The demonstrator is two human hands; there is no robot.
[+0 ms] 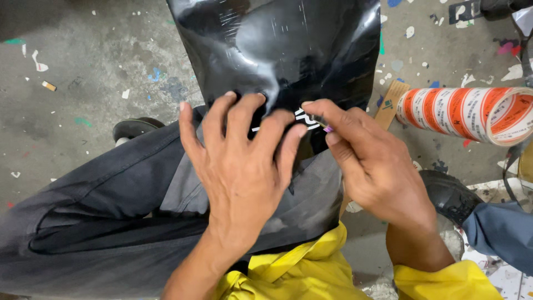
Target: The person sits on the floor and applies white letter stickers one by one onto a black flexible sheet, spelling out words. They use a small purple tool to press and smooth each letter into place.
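A glossy black plastic bag (288,50) lies over my lap, its lower edge with white print under my fingers. My left hand (241,166) presses flat on that edge with fingers spread. My right hand (372,166) pinches the bag's edge beside it, thumb and forefinger closed on the plastic, with a small purple bit showing at the fingertips. Both hands almost touch at the middle of the bag's bottom edge.
A stack of orange-and-white tape rolls (472,114) lies on the right. A cardboard piece (391,103) sits beside it. My dark trousers (111,194) and black shoe (133,129) are left; another black shoe (449,194) and a blue sleeve (499,230) are right. Paint-flecked concrete floor (83,66).
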